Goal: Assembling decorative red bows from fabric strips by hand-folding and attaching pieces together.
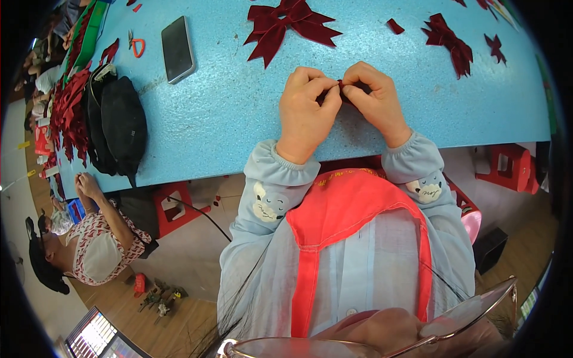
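Observation:
My left hand (307,113) and my right hand (379,98) meet just above the near part of the blue table (227,125). Both pinch a small piece of dark red velvet ribbon (341,85) between thumbs and index fingers. Most of that piece is hidden by my fingers. Beyond my hands lies a large dark red velvet bow (271,33) with pointed tails. To the right rest another velvet bow (452,45), a short scrap of ribbon (395,25) and a small star-like velvet piece (495,49).
A phone (178,51), orange-handled scissors (138,48) and a black bag (123,119) lie left. Past the bag is a heap of red ribbon pieces (70,113). A co-worker (104,244) sits at the left side. Red stools (507,170) stand under the table edge.

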### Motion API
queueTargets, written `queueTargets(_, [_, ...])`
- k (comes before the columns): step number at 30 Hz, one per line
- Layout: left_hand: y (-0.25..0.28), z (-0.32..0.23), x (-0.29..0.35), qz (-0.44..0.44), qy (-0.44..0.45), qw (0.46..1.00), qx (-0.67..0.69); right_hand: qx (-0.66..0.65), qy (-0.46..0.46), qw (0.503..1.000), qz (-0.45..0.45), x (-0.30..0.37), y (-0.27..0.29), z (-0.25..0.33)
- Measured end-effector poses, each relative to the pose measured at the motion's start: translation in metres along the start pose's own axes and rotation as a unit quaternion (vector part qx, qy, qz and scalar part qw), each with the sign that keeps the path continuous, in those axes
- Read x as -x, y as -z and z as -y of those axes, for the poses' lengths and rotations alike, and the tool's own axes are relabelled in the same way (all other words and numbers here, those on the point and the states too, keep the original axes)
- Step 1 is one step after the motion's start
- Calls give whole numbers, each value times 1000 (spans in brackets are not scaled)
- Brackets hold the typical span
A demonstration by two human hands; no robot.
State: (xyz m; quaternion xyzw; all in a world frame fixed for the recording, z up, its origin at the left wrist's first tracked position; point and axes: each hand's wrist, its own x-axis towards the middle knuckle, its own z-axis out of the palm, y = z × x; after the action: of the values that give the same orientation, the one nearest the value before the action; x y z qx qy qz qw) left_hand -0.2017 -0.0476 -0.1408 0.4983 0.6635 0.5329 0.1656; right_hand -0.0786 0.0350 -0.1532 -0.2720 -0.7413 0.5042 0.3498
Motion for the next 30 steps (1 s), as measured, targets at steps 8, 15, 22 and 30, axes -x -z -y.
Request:
queueTargets(8, [-2, 13, -2, 13, 35, 999, 31, 56, -18, 998, -34, -2, -6, -1])
queueTargets(15, [-4, 20, 2, -3, -6, 1000, 3, 30, -6, 1000, -3, -1, -7, -8])
queueTargets(22, [-6, 26, 0, 27, -5, 999, -15, 185, 58, 981, 3, -4, -10, -7])
queueTargets(30, [-12, 34, -3, 32, -108, 991, -76, 214, 64, 975, 24, -9, -6, -18])
